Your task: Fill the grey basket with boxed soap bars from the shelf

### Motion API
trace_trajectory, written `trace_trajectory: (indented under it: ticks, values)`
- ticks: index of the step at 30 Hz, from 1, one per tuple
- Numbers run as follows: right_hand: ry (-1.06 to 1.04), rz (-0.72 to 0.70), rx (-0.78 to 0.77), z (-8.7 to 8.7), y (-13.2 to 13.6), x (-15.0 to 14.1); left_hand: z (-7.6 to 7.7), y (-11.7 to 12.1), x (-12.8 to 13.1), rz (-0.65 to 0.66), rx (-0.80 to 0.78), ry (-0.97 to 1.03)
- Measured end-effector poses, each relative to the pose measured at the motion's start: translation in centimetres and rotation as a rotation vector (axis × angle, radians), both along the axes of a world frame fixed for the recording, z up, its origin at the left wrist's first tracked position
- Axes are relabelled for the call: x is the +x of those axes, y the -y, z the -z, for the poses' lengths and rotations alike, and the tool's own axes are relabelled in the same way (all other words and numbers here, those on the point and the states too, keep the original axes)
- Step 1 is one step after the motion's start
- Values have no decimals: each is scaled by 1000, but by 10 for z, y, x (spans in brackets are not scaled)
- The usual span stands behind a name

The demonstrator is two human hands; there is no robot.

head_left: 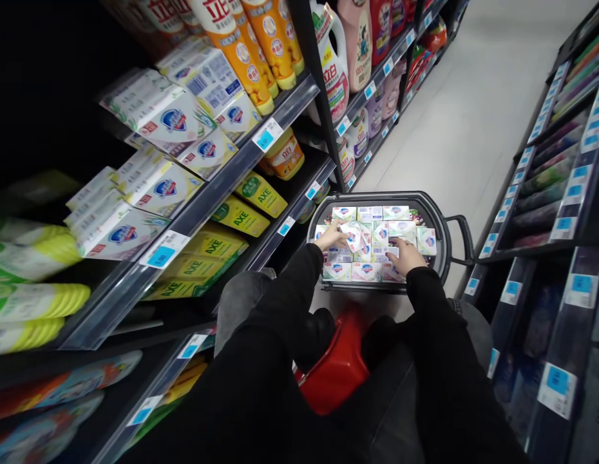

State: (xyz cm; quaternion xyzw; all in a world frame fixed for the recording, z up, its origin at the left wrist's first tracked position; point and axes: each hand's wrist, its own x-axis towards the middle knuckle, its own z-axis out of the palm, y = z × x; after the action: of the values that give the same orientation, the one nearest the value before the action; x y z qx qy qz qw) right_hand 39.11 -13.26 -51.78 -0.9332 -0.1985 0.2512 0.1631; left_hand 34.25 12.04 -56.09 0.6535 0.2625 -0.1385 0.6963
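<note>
A dark grey basket [427, 205] stands in front of my knees, packed with small white soap boxes [337, 272] bearing blue and red shield logos. At its left side my left hand [332, 238] is closed on a tilted soap box [352, 236] above the packed rows. On the right, my right hand [406, 256] reaches down among the boxes with its thumb and fingers curled round the end of one. The gripped part of that box is mostly hidden by the fingers.
The left shelf [222, 169] holds stacked soap boxes [167, 187], yellow AXE bottles [241, 219] and orange-and-white bottles [254, 64]. Detergent jugs [335, 71] stand farther along. A black handle [466, 238] juts from the basket towards the right shelf [545, 174]. Something red [335, 374] sits between my legs.
</note>
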Motion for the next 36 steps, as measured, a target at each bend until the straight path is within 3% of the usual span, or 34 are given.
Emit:
trace_trajectory:
  ticks: [5,10,12,16,21,36]
  values:
    - [4,-13,-29,-2,1,2,9,-2,-17,-88,-72,-103]
    - [-17,-36,-36,-4,-1,2,19,6,-37,-132,13,-124]
    - [-24,-35,-38,-6,0,2,21,9,-39,-75,189,-137]
    - [-33,-36,-40,-11,2,0,22,12,-34,173,723,-197]
    - [-50,-44,-46,-12,2,0,19,18,-30,289,973,-250]
    - [-36,-68,-93,-3,2,2,28,31,-26,245,835,-102]
